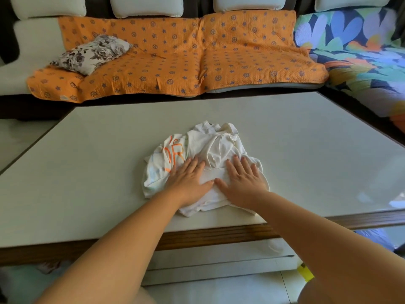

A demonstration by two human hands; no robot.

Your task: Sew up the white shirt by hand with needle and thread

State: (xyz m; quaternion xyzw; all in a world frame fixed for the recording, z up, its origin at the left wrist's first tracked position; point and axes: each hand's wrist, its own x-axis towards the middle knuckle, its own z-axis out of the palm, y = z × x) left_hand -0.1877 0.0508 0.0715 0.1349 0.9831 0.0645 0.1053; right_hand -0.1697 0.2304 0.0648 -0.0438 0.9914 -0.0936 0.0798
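The white shirt (215,145) lies crumpled in a heap near the front middle of the pale table (98,150), with orange lettering showing on its left side. My left hand (189,179) rests flat on the shirt's near left part, fingers spread. My right hand (242,179) lies flat on its near right part, palm down, fingers apart. The two thumbs almost touch over the cloth. Neither hand grips anything. No needle or thread shows in this view.
The table has a dark wooden front edge (219,234). Behind it runs a sofa with an orange patterned cover (175,53) and a floral cushion (92,53). A colourful floral cover (359,49) lies on the right.
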